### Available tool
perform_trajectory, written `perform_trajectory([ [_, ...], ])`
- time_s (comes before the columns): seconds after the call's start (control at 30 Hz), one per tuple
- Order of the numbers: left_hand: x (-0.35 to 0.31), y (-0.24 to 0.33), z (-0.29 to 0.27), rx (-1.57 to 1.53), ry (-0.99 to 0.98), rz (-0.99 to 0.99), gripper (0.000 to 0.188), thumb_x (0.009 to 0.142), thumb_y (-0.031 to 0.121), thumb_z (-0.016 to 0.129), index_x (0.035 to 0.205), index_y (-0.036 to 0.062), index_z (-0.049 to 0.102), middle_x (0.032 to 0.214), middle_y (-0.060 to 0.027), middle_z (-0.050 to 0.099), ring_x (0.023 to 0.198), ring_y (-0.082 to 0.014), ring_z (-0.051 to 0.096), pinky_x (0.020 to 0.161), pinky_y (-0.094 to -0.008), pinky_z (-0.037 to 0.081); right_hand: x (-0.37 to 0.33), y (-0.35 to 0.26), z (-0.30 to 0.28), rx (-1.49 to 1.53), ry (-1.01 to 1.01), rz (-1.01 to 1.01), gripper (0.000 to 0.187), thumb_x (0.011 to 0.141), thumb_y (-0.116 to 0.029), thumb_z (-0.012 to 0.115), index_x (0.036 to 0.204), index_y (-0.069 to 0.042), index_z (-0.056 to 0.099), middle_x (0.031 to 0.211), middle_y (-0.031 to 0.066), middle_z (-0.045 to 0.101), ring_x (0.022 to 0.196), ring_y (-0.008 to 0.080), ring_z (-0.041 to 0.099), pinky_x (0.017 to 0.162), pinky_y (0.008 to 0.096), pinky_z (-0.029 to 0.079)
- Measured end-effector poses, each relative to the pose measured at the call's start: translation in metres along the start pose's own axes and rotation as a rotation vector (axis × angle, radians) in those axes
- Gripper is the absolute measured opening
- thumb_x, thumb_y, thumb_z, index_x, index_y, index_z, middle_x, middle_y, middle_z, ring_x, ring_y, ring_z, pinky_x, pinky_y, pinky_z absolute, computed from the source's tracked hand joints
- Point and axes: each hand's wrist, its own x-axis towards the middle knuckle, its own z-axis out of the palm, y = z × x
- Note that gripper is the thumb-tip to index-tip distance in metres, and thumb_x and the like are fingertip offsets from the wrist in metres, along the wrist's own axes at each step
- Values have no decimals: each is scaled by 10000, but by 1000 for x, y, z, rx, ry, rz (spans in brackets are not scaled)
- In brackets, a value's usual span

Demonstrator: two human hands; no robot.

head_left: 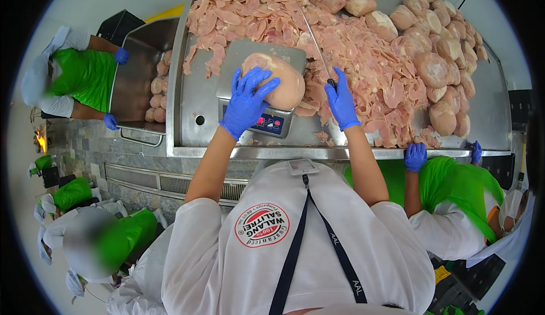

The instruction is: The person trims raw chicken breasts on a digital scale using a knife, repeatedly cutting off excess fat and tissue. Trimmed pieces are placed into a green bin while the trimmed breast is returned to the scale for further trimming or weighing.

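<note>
A pale pink, rounded ham (290,85) sits on the metal platform of a digital scale (234,64). My left hand (247,102), in a blue glove, lies over the ham's near left side with its fingers spread around it. To the right of the scale, my right hand (342,103), gloved as well, is closed on the black handle of a long knife (315,40). Its thin blade points away and slightly left, over a heap of thin meat slices (363,71). The scale's control panel shows partly below my left wrist.
Whole hams (431,68) are piled at the table's right; a few lie at the back. The steel table (255,152) has a raised near edge. Left of it, a co-worker grips a metal cart (126,96) holding hams. Another co-worker's gloved hand (416,156) rests at the near right edge.
</note>
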Motion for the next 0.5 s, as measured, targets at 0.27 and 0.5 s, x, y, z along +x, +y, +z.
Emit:
perform_trajectory([
  [0.27, 21, 35, 1, -1238, 288, -680, 1028, 715, 243, 877, 1517, 5, 280, 1475, -216, 419, 1408, -319, 382, 1148, -437, 353, 11, -73, 10, 323, -388, -35, 636, 1007, -502, 524, 1458, -59, 456, 973, 103, 678, 810, 223, 634, 745, 375, 515],
  [0.5, 40, 25, 9, -1034, 181, -807, 1116, 701, 303, 906, 1512, -62, 233, 1438, -229, 462, 1318, -296, 494, 1095, -378, 420, -3, -123, -30, -505, -415, -222, 775, 961, -608, 493, 1501, -69, 360, 934, 209, 711, 845, 390, 690, 734, 465, 538],
])
